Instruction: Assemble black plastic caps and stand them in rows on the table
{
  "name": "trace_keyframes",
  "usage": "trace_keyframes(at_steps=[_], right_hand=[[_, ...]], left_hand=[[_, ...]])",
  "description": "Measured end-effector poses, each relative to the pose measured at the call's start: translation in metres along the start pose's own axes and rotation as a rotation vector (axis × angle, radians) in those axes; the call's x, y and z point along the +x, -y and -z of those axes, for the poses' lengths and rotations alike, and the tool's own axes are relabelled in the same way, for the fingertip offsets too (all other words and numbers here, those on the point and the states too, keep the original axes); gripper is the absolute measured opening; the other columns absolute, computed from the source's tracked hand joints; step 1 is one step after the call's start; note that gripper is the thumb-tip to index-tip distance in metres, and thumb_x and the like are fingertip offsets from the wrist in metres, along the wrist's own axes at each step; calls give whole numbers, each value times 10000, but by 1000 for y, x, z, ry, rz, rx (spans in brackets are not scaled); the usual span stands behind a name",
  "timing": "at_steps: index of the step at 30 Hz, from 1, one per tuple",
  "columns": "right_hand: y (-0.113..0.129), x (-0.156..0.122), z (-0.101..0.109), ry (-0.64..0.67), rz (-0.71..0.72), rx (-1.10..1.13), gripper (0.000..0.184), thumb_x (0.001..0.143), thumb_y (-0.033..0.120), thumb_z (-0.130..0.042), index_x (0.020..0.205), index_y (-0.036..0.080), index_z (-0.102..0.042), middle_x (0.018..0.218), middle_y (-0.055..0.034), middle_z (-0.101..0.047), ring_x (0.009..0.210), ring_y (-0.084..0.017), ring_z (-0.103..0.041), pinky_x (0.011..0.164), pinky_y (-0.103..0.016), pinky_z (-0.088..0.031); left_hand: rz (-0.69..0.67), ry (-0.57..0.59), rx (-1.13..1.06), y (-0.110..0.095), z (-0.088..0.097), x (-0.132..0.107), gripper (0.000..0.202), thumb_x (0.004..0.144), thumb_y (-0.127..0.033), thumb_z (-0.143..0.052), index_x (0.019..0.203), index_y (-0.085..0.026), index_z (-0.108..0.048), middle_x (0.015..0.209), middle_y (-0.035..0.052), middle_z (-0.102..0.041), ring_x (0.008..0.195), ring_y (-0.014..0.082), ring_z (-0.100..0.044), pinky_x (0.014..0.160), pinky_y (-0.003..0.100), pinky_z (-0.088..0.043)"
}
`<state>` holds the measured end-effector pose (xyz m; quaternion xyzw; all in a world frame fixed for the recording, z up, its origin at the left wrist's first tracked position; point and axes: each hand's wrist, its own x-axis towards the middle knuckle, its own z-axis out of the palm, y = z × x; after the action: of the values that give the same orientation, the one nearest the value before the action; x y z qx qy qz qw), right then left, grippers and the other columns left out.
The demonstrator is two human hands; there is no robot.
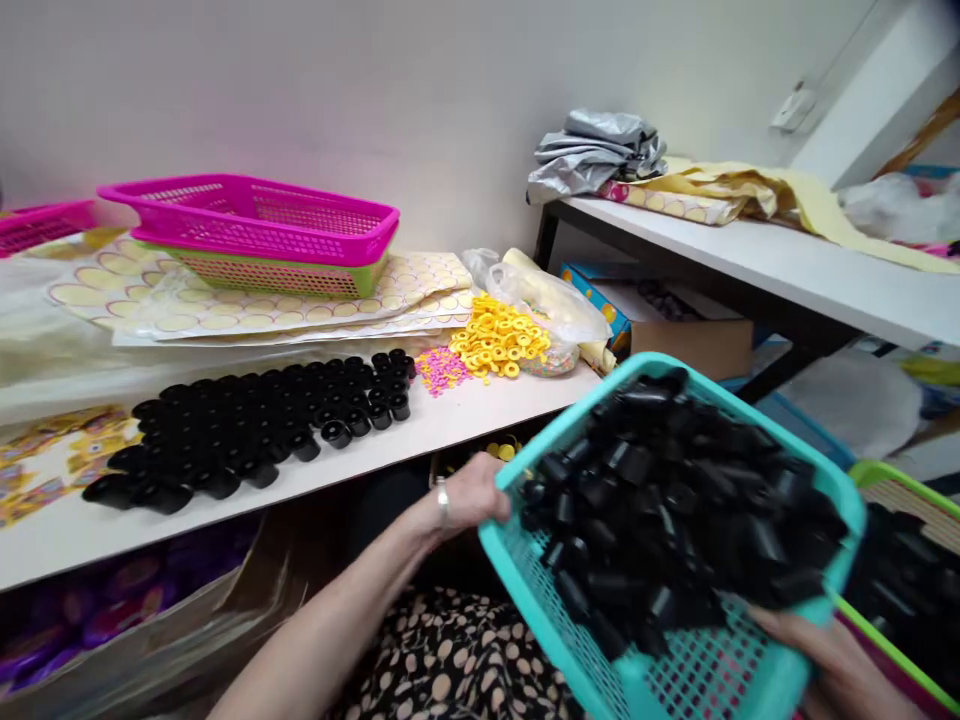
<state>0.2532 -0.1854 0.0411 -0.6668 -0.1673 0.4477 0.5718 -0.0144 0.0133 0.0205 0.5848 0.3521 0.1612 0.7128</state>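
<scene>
A turquoise plastic basket (pixel 566 650), tilted toward me, is heaped with small black cylindrical plastic parts (pixel 675 500). My left hand (pixel 476 492) is closed round its left rim, with a silver band at the wrist. On the right near side my right hand (pixel 817 650) grips the rim; its thumb reaches inside and its other fingers are hidden below. Rows of black plastic cups (pixel 262 420) stand on the white table (pixel 450 420) to the left. Beside them lie yellow rings (pixel 499 338) and tiny pink and yellow pieces (pixel 441 370).
Pink (pixel 322 240) and green baskets are stacked on patterned sheets at the back. A green-rimmed basket (pixel 911 590) with more black parts stands at the right. Cartons (pixel 690 345) sit under the raised white shelf (pixel 810 250). Purple packages (pixel 120 600) fill a box below the table.
</scene>
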Motion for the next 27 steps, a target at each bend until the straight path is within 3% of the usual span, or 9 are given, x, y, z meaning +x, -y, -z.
trace_keyframes(at_steps=[2, 5, 9, 12, 17, 21, 27], right_hand=[[1, 11, -21, 118, -69, 120, 513, 579, 254, -780, 1074, 230, -646, 1021, -104, -705, 840, -322, -677, 752, -493, -520], [7, 32, -51, 253, -99, 206, 428, 535, 177, -792, 946, 201, -675, 873, -47, -723, 738, -252, -672, 693, -392, -530], [8, 56, -92, 297, -108, 255, 250, 550, 139, -772, 773, 178, -665, 677, 8, -682, 619, -173, -622, 606, -295, -503], [-1, 67, -116, 330, -144, 278, 229, 551, 150, -765, 746, 157, -647, 660, -6, -675, 608, -176, -610, 589, -302, -493], [-24, 63, -136, 327, -120, 335, 239, 579, 170, -759, 784, 176, -636, 723, 29, -678, 657, -148, -603, 646, -275, -493], [-32, 45, -139, 343, -125, 342, 276, 651, 251, -758, 893, 203, -636, 829, 30, -682, 741, -156, -604, 693, -293, -505], [-20, 45, -129, 468, -170, 254, 284, 727, 338, -732, 938, 189, -613, 897, -10, -652, 851, -181, -593, 667, -301, -504]], left_hand=[[8, -87, -51, 0, 23, -16, 177, 458, -142, -516, 614, -111, -595, 521, -16, -534, 449, 103, -430, 422, 218, -318], [35, -326, -95, -6, 51, -27, 102, 437, -138, -527, 530, -117, -564, 454, -16, -525, 403, 112, -438, 403, 225, -325], [-25, -649, -85, -19, 80, -24, 74, 443, -150, -582, 494, -127, -534, 395, -33, -483, 369, 105, -420, 383, 220, -307], [-86, -786, -70, -22, 96, -26, 143, 476, -193, -634, 585, -108, -595, 451, -23, -542, 417, 111, -472, 412, 214, -342], [-112, -888, -82, -13, 103, -32, 373, 492, -225, -691, 841, -97, -652, 563, -12, -625, 471, 144, -542, 458, 240, -420], [-133, -1015, 61, -9, 110, -22, 476, 508, -277, -716, 954, -116, -667, 628, -18, -648, 480, 131, -542, 454, 222, -408], [-94, -954, 136, -15, 130, -8, 449, 520, -272, -710, 944, -126, -695, 645, -17, -660, 514, 140, -562, 484, 223, -419]])
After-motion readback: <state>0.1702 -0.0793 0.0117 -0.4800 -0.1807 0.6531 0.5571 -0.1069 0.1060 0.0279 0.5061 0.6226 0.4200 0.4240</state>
